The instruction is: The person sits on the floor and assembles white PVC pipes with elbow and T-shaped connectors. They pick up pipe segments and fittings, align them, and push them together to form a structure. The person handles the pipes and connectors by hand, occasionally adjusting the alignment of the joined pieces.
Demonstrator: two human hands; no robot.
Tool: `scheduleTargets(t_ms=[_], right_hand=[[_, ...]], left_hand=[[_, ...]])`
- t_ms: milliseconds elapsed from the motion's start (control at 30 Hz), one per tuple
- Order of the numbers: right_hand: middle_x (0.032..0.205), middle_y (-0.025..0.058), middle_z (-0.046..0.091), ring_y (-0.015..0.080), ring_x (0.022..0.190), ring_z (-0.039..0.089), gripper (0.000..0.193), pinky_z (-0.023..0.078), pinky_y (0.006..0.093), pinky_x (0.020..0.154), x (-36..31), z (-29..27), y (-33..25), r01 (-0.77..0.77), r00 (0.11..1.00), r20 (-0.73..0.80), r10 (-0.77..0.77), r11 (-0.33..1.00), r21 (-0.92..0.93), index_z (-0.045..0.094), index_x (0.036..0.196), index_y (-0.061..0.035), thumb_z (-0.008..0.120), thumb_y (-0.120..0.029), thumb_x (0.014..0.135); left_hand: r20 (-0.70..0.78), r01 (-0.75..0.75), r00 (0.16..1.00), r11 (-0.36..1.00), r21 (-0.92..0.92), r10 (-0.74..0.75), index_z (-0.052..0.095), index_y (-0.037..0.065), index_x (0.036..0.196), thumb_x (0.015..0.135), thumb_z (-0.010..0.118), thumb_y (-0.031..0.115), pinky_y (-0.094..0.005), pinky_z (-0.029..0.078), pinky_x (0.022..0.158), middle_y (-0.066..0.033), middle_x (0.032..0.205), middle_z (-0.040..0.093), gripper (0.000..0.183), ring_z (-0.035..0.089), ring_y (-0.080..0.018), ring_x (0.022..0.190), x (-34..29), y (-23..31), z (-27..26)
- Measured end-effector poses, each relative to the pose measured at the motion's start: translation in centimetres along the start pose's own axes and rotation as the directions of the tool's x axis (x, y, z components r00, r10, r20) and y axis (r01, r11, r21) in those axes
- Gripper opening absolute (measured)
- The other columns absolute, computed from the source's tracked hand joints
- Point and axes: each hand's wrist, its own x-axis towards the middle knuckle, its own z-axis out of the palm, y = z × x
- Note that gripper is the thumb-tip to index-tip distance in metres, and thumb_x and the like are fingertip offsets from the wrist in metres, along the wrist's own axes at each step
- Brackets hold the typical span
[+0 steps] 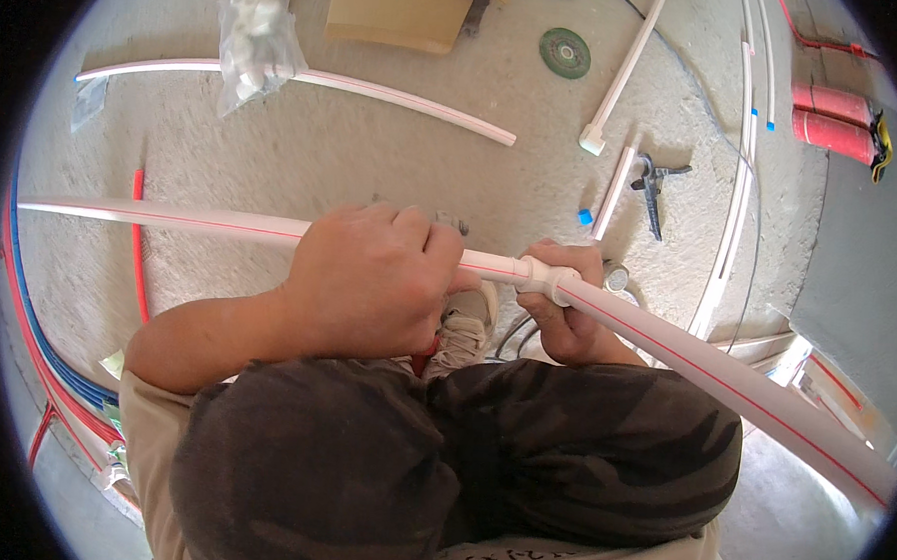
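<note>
Okay, gripping a white pipe with the left hand, back of the hand up, fingers curled tight around it. Gripping a white fitting with the right hand, curled closed, digits showing above and below, palm hidden. Joined at that fitting: the white pipe on the left side, a second pipe on the right, both with a thin red line. Stretched right across the front, from the left edge of view to the lower right, passing over the edge of the right knee. Below the hands, dark patterned trousers and, between forearms, a pale shoe.

Farther out, on the concrete floor: just beyond the right hand, a small round metal thing, then a blue bit beside a short pipe, and a black cutter near that. Beyond, a green disc, a cardboard piece, and a clear bag of white fittings lying over a long pipe. Off left, a red tube and blue hoses. Far right, red cylinders, side by side.
</note>
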Motion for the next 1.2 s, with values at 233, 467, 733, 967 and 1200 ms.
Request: scheduleTargets(t_ms=[233,467,733,967,1200], right_hand=[[0.101,0.0155,0.059,0.0171,0.081,0.052,0.036,0.045,0.0331,0.074,-0.1,0.8,0.7,0.048,0.999,-0.017,-0.047,0.998,0.049,0.039,0.129,0.0013,0.060,-0.006,0.102],[0.097,0.0146,0.060,0.0144,0.078,0.052,0.035,0.044,0.0295,0.070,0.2,1.3,0.2,0.008,0.999,-0.042,-0.007,1.000,0.016,0.039,0.128,0.0016,0.059,-0.005,0.101],[0.096,0.0144,0.060,0.0133,0.077,0.051,0.032,0.044,0.0281,0.070,0.5,2.2,-0.2,-0.004,0.994,-0.111,0.014,0.996,0.089,0.041,0.125,0.0014,0.060,-0.008,0.101],[0.096,0.0143,0.060,0.0133,0.078,0.051,0.032,0.043,0.0280,0.071,0.3,2.4,0.1,0.012,0.991,-0.134,0.002,0.995,0.101,0.042,0.124,0.0012,0.061,-0.007,0.100],[0.095,0.0148,0.061,0.0129,0.076,0.051,0.035,0.043,0.0277,0.066,0.7,2.6,0.5,0.048,0.990,-0.138,-0.019,0.977,0.210,0.041,0.125,0.0007,0.063,-0.010,0.100]], left_hand=[[-0.012,-0.024,1.000,1.000,0.000,0.024,0.059,0.007,0.078,0.086,0.073,0.030,-0.0445,0.047,0.054,-0.0115,0.071,0.058,0.028,0.062,-0.0321,0.061,-0.1,0.0,0.3],[0.007,-0.024,1.000,1.000,0.013,0.024,0.065,0.006,0.081,0.089,0.069,0.029,-0.0436,0.051,0.056,-0.0124,0.073,0.065,0.025,0.067,-0.0304,0.063,-0.1,-0.1,0.3],[-0.027,-0.036,0.999,0.999,0.012,0.036,0.065,0.006,0.080,0.089,0.068,0.028,-0.0446,0.050,0.054,-0.0124,0.073,0.065,0.024,0.066,-0.0312,0.062,0.0,-0.1,0.5],[-0.034,-0.038,0.999,0.999,0.015,0.038,0.061,0.006,0.078,0.088,0.070,0.031,-0.0439,0.049,0.054,-0.0123,0.072,0.061,0.028,0.064,-0.0311,0.061,-0.3,-0.1,1.0],[-0.022,-0.019,1.000,1.000,0.014,0.019,0.062,0.006,0.080,0.088,0.070,0.033,-0.0434,0.050,0.057,-0.0129,0.073,0.061,0.030,0.064,-0.0312,0.063,-0.3,0.0,1.1]])
